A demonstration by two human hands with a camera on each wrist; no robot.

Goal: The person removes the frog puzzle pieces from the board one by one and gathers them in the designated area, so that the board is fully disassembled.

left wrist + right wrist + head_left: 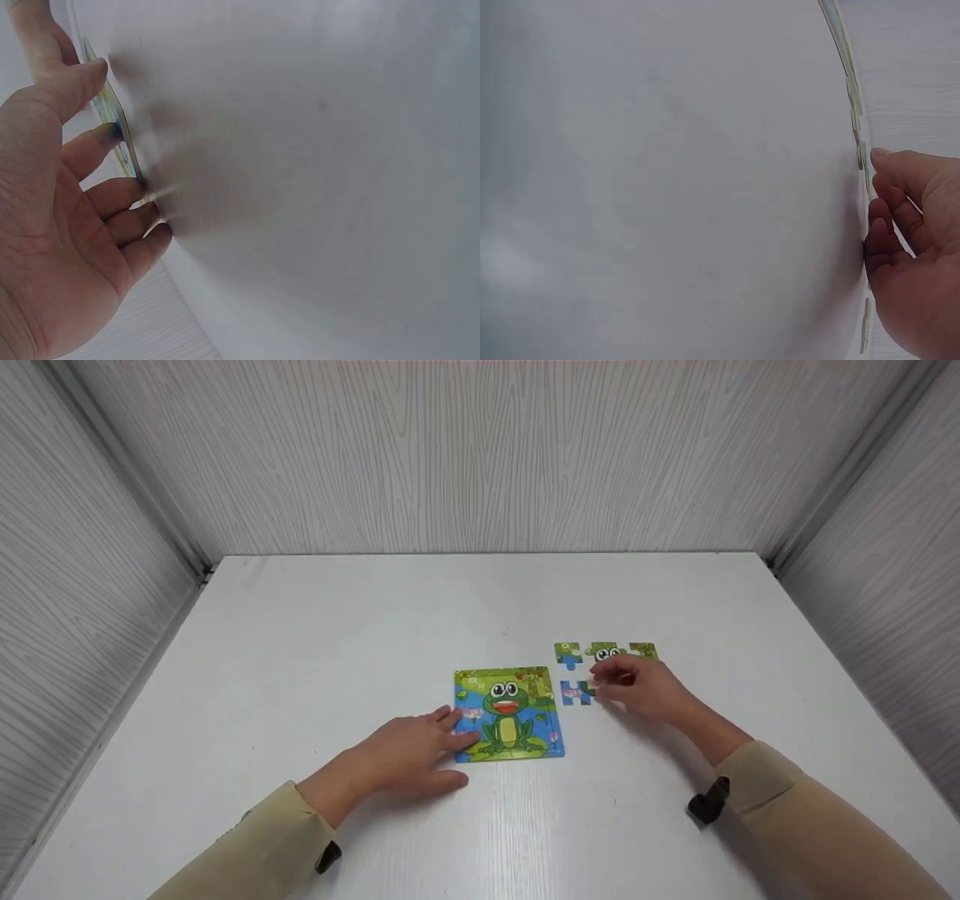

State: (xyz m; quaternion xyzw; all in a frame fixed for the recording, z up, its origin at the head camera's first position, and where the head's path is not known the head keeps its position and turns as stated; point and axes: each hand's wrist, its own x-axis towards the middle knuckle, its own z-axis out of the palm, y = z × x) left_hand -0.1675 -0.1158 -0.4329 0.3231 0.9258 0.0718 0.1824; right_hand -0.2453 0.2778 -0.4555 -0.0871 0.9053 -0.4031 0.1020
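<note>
A square puzzle board [508, 716] with a green frog picture lies flat on the white table. My left hand [412, 754] rests at its left edge, fingers spread, some fingertips on the board; the left wrist view shows the palm and loosely bent fingers [82, 157]. Right of the board lie loose jigsaw pieces: a corner piece [568, 654], a piece with the frog's eyes [604, 651], and a blue-pink piece [574, 693]. Over them is my right hand [641, 686], fingers bent, thumb and fingertips apart at the pieces. It hides part of them. The right wrist view shows the hand [922, 225] beside thin piece edges.
The white table [360, 637] is bounded by a back panel [480, 457] and side panels [75, 547] with pale wood grain. Another corner piece [645, 649] lies at the right end of the loose pieces. Dark straps [709, 802] hang at the sleeve cuffs.
</note>
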